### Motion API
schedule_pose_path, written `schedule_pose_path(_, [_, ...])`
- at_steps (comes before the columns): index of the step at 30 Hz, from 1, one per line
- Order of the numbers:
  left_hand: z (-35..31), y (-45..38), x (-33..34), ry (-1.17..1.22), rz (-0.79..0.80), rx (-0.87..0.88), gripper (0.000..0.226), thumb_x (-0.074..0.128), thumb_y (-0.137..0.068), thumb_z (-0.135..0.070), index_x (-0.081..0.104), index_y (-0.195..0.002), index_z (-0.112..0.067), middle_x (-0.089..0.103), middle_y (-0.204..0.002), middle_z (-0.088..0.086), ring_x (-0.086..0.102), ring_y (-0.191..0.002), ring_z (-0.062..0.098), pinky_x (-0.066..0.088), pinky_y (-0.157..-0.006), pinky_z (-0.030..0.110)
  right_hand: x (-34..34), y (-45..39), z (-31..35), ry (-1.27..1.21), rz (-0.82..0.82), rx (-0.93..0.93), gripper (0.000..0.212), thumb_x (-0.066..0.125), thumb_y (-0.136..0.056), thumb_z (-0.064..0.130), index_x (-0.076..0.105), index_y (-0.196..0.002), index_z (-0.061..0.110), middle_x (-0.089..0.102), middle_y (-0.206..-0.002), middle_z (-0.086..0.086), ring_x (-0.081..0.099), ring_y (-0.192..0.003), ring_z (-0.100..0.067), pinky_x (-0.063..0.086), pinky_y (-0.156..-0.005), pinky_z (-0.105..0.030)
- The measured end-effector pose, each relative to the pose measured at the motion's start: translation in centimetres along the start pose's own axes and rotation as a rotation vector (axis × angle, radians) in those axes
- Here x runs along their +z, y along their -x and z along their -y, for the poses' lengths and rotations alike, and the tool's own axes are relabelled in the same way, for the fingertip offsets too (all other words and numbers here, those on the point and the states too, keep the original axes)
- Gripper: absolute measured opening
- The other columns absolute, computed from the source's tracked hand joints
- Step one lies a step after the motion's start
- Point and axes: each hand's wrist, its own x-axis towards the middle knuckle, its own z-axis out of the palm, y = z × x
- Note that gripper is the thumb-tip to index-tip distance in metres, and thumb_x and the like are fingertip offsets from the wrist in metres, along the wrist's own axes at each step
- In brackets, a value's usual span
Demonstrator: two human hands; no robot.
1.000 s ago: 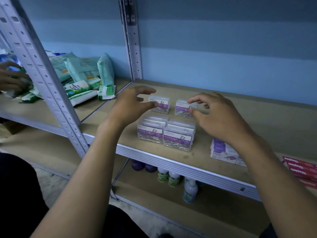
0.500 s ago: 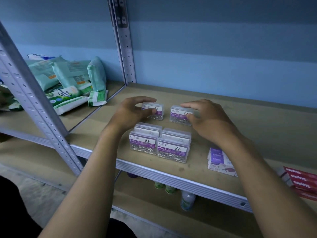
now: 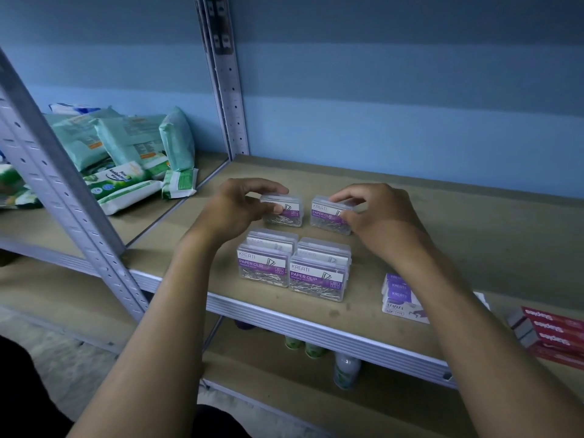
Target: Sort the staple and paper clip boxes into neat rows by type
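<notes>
Both hands work the back of the wooden shelf (image 3: 474, 235): my left hand (image 3: 235, 210) pinches one clear plastic paper clip box with a purple label (image 3: 282, 211), my right hand (image 3: 379, 216) grips its twin (image 3: 330, 216) just beside it. Nearer the shelf edge, four matching boxes (image 3: 294, 267) already sit in two tidy files. By my reading, the clips are nearly done; the purple-and-white staple boxes (image 3: 399, 297) and red staple boxes (image 3: 553, 333) to the right look unsorted.

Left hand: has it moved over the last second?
Yes. The left hand came in toward the rear-left paper clip box, from just left of it, and now grips it.
</notes>
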Motion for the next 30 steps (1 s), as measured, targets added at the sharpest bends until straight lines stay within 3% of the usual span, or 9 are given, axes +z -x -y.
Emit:
schedule_pose_path(4, [-1.1,0.6,-0.6,-0.001,0.001,0.001,0.029,0.077,-0.078,-0.004,0.073,-0.107,-0.010,0.074,-0.102,0.007,0.069,-0.083,0.018,0.059,-0.082,0.029,-0.9,0.9,0.6,-0.019,0.010,-0.031,0.028,0.065,-0.091,0.017,0.076,-0.107,0.037,0.069,-0.101,0.015,0.059,-0.087,0.001,0.036,-0.064,-0.004])
schedule_pose_path(7, [-2.2,1.0,-0.9,-0.036,0.014,-0.013,0.029,0.079,-0.077,-0.006,0.074,-0.105,-0.013,0.075,-0.096,0.008,0.068,-0.083,0.018,0.060,-0.081,0.030,-1.6,1.7,1.0,-0.039,0.008,-0.065,0.025,0.068,-0.092,0.020,0.076,-0.105,0.040,0.070,-0.102,0.016,0.062,-0.090,0.001,0.041,-0.066,-0.008])
schedule_pose_path(14, [-3.9,2.5,-1.5,-0.304,0.055,0.102,0.027,0.079,-0.079,-0.018,0.073,-0.105,-0.023,0.069,-0.110,-0.012,0.066,-0.097,0.017,0.051,-0.074,0.012,-2.7,3.1,1.8,-0.055,0.024,-0.119,0.024,0.071,-0.090,0.022,0.076,-0.105,0.040,0.071,-0.105,0.016,0.067,-0.086,-0.002,0.049,-0.077,-0.017])
schedule_pose_path(18, [-4.0,2.8,-1.7,-0.413,0.067,0.128,0.027,0.079,-0.079,-0.025,0.072,-0.104,-0.031,0.068,-0.111,-0.017,0.066,-0.099,0.014,0.054,-0.088,0.030,-2.9,3.8,1.8,-0.051,0.044,-0.115,0.026,0.069,-0.090,0.021,0.077,-0.105,0.040,0.072,-0.106,0.016,0.067,-0.091,-0.003,0.050,-0.084,-0.020])
schedule_pose_path(21, [-4.0,3.0,-1.5,-0.415,0.087,0.120,0.028,0.079,-0.079,-0.025,0.072,-0.105,-0.030,0.068,-0.112,-0.016,0.065,-0.100,0.015,0.053,-0.092,0.038,-3.0,4.2,1.8,-0.052,0.061,-0.103,0.026,0.068,-0.091,0.021,0.076,-0.105,0.041,0.071,-0.108,0.017,0.066,-0.091,-0.001,0.048,-0.080,-0.018])
schedule_pose_path(27, [-3.9,3.4,-1.0,-0.393,0.137,0.061,0.024,0.075,-0.083,-0.024,0.073,-0.106,-0.028,0.068,-0.113,-0.014,0.066,-0.097,0.017,0.049,-0.084,0.017,-3.0,4.6,1.5,-0.040,0.109,-0.075,0.027,0.064,-0.091,0.021,0.077,-0.101,0.042,0.073,-0.106,0.016,0.071,-0.074,-0.009,0.057,-0.075,-0.025])
schedule_pose_path(30, [-3.8,3.7,-1.0,-0.390,0.167,0.035,0.021,0.074,-0.084,-0.024,0.074,-0.105,-0.028,0.070,-0.111,-0.016,0.068,-0.094,0.010,0.051,-0.085,0.019,-2.8,4.6,1.2,-0.047,0.133,-0.062,0.027,0.062,-0.092,0.020,0.078,-0.098,0.042,0.073,-0.101,0.016,0.070,-0.070,-0.004,0.054,-0.067,-0.022])
